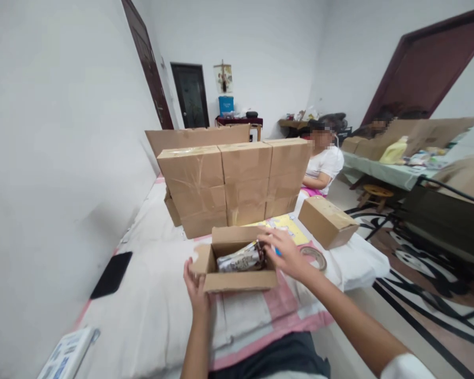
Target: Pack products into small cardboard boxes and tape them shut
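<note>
An open cardboard box point(240, 281) sits on the bed's white cover, its flaps spread outward. Inside lies a silvery-white package with dark print point(240, 259). At the box's left end, my left hand point(196, 287) touches the left flap, fingers apart and holding nothing. My right hand point(282, 250) is over the box's right end with its fingers spread, close to the package; a small blue item point(277, 251) shows beneath the fingers. A roll of tape point(313, 258) lies just right of that hand.
Behind the box stands a wall of stacked cartons point(245, 181). A closed carton point(327, 221) rests at the right. On the left are a black flat item point(111, 275) and a white-blue pack point(67, 355). A person in white point(326, 163) sits beyond the cartons.
</note>
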The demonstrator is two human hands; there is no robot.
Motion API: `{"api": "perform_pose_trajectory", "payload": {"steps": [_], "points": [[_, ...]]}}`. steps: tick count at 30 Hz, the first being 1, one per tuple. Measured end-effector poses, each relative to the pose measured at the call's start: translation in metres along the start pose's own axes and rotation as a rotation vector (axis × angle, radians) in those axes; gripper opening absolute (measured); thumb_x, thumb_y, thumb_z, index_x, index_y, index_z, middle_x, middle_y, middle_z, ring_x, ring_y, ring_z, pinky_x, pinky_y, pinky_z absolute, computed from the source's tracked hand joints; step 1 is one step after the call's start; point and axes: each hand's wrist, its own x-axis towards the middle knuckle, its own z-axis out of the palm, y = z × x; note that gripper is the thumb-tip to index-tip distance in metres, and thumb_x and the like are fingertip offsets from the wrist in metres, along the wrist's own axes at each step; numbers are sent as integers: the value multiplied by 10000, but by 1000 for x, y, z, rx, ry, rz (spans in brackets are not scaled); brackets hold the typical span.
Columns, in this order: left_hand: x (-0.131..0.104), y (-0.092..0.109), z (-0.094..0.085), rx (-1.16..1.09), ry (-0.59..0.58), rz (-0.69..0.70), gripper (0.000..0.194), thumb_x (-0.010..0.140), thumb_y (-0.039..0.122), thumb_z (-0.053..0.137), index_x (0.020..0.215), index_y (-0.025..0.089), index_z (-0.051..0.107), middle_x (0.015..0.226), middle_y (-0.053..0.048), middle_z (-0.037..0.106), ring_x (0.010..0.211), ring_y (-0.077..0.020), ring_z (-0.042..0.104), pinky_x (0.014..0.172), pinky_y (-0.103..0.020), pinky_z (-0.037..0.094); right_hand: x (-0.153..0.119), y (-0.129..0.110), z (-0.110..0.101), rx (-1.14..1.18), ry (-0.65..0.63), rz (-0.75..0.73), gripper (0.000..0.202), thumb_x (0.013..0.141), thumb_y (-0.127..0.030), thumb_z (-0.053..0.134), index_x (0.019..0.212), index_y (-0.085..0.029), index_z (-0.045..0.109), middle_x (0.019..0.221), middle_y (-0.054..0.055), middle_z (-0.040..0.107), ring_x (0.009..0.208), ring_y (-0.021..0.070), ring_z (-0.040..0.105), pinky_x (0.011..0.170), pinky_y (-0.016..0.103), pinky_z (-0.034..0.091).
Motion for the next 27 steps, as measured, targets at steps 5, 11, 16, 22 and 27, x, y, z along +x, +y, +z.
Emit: {"api": "perform_pose_trajectory", "payload": {"steps": [5, 11, 16, 22, 27], "points": [[-14, 1, -1, 15, -234, 103, 992, 728, 919, 415, 1520, 325, 343, 1629, -117, 342, 1480, -323, 373, 1181, -482, 385, -45, 26, 7, 305, 70, 292, 415, 1020, -431, 437, 1350, -271, 632, 1406, 95, 621, 1349, 269, 535, 1157, 515, 387], [-13, 20, -19, 285, -448, 304, 1117, 477, 1020, 491, 1283, 251, 571, 1587, -204, 334, 1507, -411, 274, 1205, -587, 270, -55, 26, 35, 428, 39, 278, 493, 1023, -539, 369, 1249, -257, 704, 1344, 84, 671, 1397, 268, 474, 1213, 538, 296], [-11, 51, -12, 347, -487, 257, 924, 592, 972, 501, 1144, 235, 587, 1518, -202, 416, 1497, -403, 296, 1184, -593, 304, -54, 24, 38, 451, 87, 332, 567, 1018, -586, 303, 1238, -246, 700, 1308, 95, 680, 1317, 278, 534, 1183, 523, 327], [-19, 63, 9, 216, -262, 40, 562, 933, 452, 553, 1439, 259, 402, 1569, -109, 405, 1473, -289, 374, 1203, -445, 351, -43, 32, 43, 616, 139, 491, 680, 923, -574, 542, 1515, -264, 414, 1557, 125, 455, 1361, 279, 499, 1101, 463, 420], [-11, 73, 6, 223, -339, -146, 833, 911, 395, 581, 1595, 288, 118, 1670, -109, 242, 1525, -280, 279, 1204, -416, 344, -23, 43, 58, 687, 154, 426, 714, 862, -505, 664, 1500, -295, 423, 1506, 117, 504, 1372, 272, 480, 1103, 447, 404]]}}
